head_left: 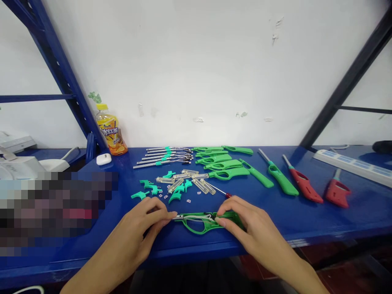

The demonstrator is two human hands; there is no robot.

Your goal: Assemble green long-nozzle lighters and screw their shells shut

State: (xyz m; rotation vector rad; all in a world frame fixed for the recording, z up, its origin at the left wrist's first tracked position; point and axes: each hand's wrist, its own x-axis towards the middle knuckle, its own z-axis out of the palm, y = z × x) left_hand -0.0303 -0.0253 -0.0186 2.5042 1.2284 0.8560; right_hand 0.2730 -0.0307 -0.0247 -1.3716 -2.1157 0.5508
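An open green lighter shell (pixel 196 232) lies near the front edge of the blue table, with a pale wire and dark parts inside. My left hand (pixel 150 220) pinches the metal tube (pixel 179 217) at the shell's left end. Over the shell's middle and right part, my right hand (pixel 241 220) has its thumb and forefinger closed on a small dark part, mostly hidden by the fingers. Just behind lie teal triggers (pixel 175 195), clear fuel tanks (pixel 200 185), small pale pieces (pixel 188 201) and a screwdriver (pixel 219 190).
Metal tubes with wires (pixel 159 162) and green shells (pixel 229 164) lie farther back. On the right are a green lighter (pixel 283 179), red lighters (pixel 306 185) and a power strip (pixel 355 165). A bottle (pixel 110 132) and white case (pixel 103 159) stand left.
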